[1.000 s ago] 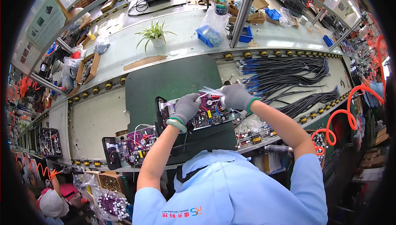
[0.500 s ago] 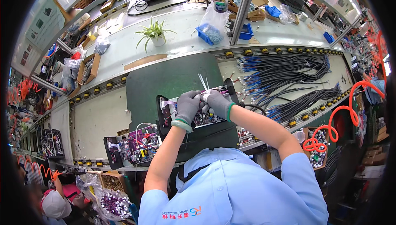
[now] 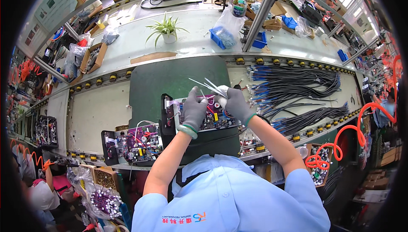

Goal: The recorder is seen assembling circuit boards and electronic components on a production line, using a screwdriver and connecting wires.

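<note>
Both my hands wear grey gloves and are over a purple circuit board [image 3: 217, 123] fitted in a black-ended chassis [image 3: 167, 117]. My right hand [image 3: 236, 104] is closed on several white cable ties [image 3: 211, 86], their free ends fanning out to the upper left. Beside it, my left hand [image 3: 194, 112] pinches near thin wires above the board; what lies between its fingertips is too small to make out. The chassis rests on a dark green mat [image 3: 170, 74]. To its left stands a second circuit-board unit [image 3: 138, 144] with white and red wires.
Bundles of black cables [image 3: 297, 83] with blue ends lie at the right. Roller rails [image 3: 290, 62] border the work line. Beyond stand a potted plant [image 3: 167, 32] and a blue bin [image 3: 221, 37]. An orange coiled air hose [image 3: 335, 142] hangs at the right; another person [image 3: 44, 196] is at lower left.
My hands have drawn apart over the board, the right one moving rightward. The cable ties now tilt to the left instead of pointing nearly straight up. The view has shifted slightly.
</note>
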A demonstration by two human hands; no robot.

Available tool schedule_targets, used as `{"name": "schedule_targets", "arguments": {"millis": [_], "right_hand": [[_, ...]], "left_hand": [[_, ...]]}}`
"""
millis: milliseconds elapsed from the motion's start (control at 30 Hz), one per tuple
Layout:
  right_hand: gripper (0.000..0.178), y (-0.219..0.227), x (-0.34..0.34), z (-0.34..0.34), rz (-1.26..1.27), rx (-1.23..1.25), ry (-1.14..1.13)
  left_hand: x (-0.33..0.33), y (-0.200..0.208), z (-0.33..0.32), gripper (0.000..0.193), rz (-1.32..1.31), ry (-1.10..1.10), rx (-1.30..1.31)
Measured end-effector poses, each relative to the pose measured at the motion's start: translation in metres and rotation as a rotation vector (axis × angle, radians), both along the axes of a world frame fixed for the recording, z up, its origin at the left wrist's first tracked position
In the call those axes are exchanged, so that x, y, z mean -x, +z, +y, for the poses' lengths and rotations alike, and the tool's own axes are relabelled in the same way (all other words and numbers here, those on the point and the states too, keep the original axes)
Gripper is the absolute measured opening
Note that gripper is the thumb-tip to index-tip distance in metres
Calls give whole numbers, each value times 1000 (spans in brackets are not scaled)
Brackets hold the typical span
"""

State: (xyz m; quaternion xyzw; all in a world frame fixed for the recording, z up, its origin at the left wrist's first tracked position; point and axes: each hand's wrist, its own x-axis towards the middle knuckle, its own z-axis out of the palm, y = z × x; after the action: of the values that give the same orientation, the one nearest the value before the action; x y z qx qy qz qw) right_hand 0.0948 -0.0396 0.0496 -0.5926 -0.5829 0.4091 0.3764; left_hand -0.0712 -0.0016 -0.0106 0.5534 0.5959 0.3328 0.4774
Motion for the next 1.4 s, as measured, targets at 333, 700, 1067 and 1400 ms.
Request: {"name": "schedule_targets", "arguments": {"millis": [333,700,1067,1400], "right_hand": [[27,-14,11,22,324,133,92],[28,-21,8,32,237,158,64],[29,-11,17,15,-722,-284,190],[21,-25,2,21,343,321,176]], "left_hand": [[2,-4,2,21,-91,-76,14],[3,-5,-1,21,-137,-86,-8],[16,-3,5,22,20,-185,8],[-5,14,-15,23,210,-50,-60]]}}
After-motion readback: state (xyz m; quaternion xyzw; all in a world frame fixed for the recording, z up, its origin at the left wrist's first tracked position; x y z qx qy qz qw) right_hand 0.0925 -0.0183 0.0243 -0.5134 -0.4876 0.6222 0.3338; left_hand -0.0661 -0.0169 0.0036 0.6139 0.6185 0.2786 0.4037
